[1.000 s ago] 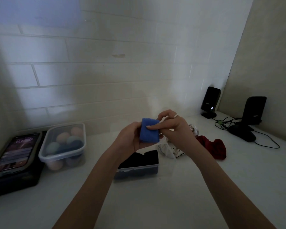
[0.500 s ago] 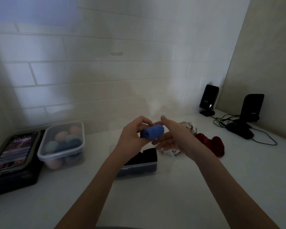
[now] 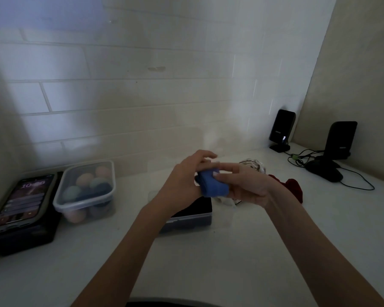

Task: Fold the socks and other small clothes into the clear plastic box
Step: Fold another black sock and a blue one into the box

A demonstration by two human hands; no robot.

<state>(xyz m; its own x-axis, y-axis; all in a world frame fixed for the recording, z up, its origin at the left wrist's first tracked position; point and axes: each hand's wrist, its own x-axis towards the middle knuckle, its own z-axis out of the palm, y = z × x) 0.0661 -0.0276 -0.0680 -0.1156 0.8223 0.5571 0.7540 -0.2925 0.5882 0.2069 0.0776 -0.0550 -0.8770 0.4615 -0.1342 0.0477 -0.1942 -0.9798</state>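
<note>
Rolled since before, blue sock [image 3: 213,187] lies crosswise between hands

A lit phone [image 3: 20,199] and two black speakers [image 3: 282,129] flank the counter.

Blue sock [image 3: 213,187] partly covered by the left hand [image 3: 182,180] and the right hand [image 3: 246,187]; exact fold not readable. Left fingertips hidden behind the sock. Clear plastic box [image 3: 191,220] half hidden under the left wrist, far wall nearly invisible; dark contents inside not identifiable. White cloth [image 3: 253,165] mostly behind the right hand, pattern too blurred to tell. Red cloth [image 3: 294,188] partly cut by the right wrist. Phone [image 3: 20,200] screen text blurred, unreadable. Round coloured items in the lidded container [image 3: 84,189] hazy through the plastic. Both forearms cut off at the bottom edge. Dark shape at the bottom edge unclear.
</note>
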